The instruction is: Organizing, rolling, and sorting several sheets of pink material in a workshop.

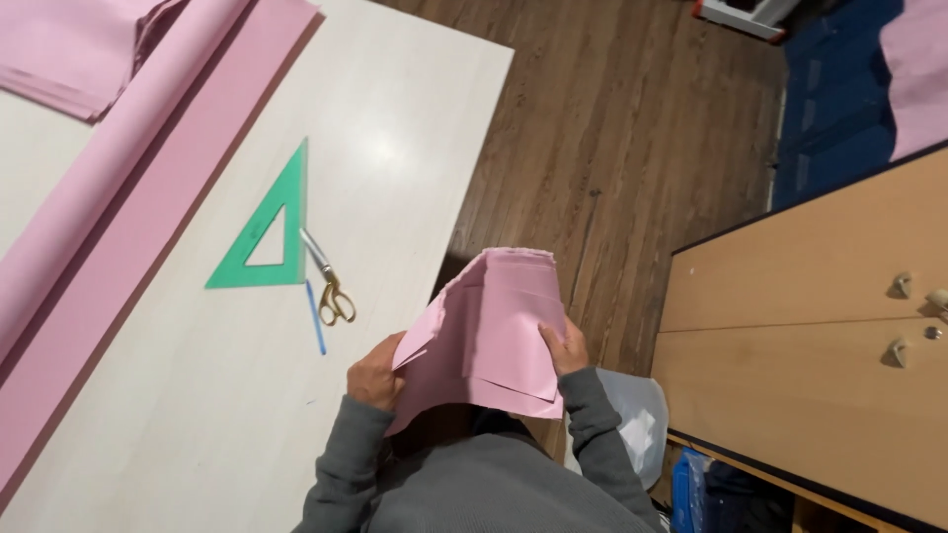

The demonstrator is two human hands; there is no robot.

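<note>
Both hands, left [375,380] and right [568,350], closed on folded pink paper [494,326]: light, limp, creasable; grip edges.

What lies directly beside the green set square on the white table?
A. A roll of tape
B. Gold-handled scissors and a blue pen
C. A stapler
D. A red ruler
B: the scissors and a blue pen lie just right of the set square on the table, while both hands, left and right, hold folded pink paper.
</note>
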